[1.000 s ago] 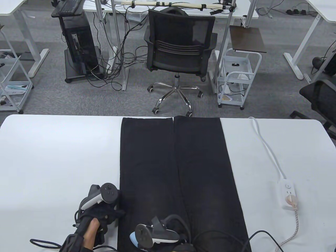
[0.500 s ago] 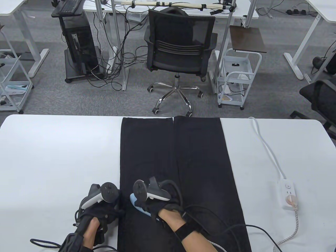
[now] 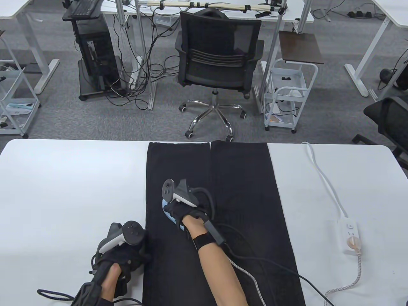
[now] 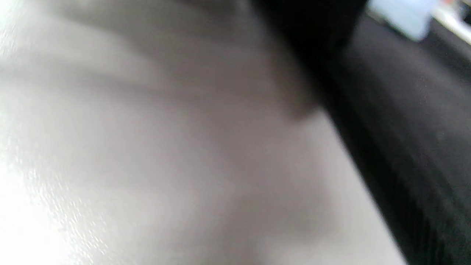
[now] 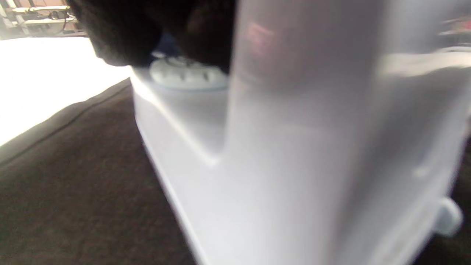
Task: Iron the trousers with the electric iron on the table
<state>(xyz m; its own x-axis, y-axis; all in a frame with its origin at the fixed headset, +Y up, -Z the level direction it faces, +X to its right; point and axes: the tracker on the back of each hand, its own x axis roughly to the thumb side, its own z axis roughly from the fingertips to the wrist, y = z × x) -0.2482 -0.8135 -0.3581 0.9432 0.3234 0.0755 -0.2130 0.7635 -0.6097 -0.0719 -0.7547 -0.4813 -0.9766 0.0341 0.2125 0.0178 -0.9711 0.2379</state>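
Pale-blue iron (image 3: 170, 214) apparently nose far-left, lengthwise on trousers (image 3: 242, 191)

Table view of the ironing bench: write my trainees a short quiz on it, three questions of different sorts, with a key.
1. True or false: the iron rests on the trouser leg on the view's right.
2. Which hand holds the iron? A: left hand. B: right hand. C: neither.
3. Fill in: the white power strip lies on the table, to the view's ____ of the trousers.

Key: 1 false, it is on the view's left leg. 2 B. 3 right.
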